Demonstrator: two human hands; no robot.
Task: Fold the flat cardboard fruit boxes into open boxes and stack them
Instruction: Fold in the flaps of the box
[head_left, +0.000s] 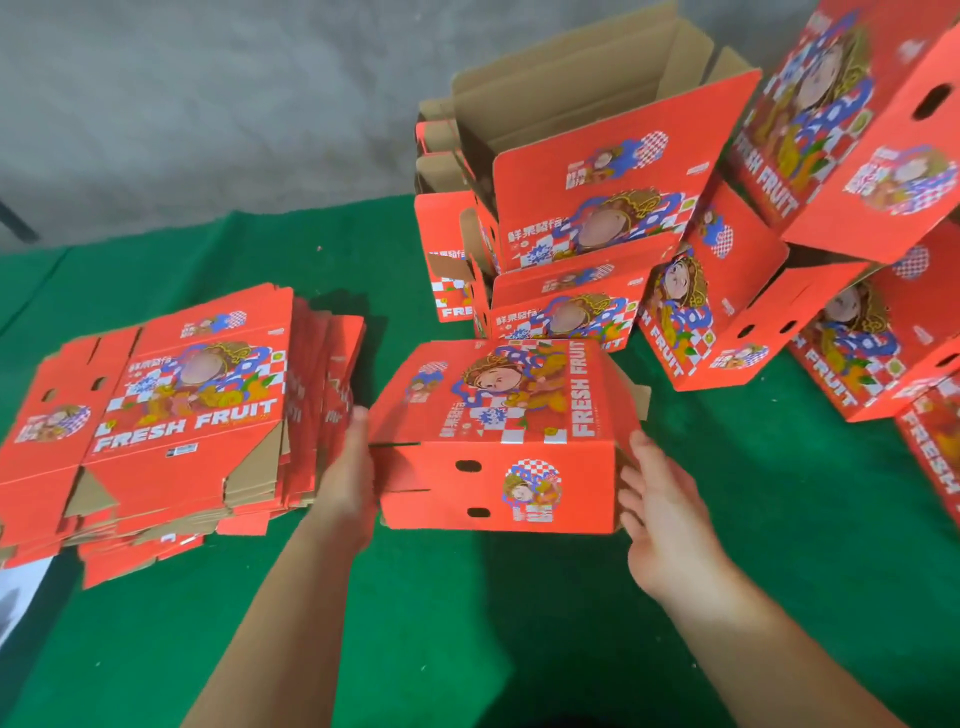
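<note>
Head view: mid-frame, a red fruit box (498, 436) sits on the green cloth (467, 623). Left hand (347, 483) presses flat against its left end, fingers straight. Right hand (662, 519) is spread wide at its right end. Flat stack (156, 415) at left; folded boxes (597, 208) piled upper right.

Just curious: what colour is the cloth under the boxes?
Green, plain; the head view shows the cloth best.
</note>
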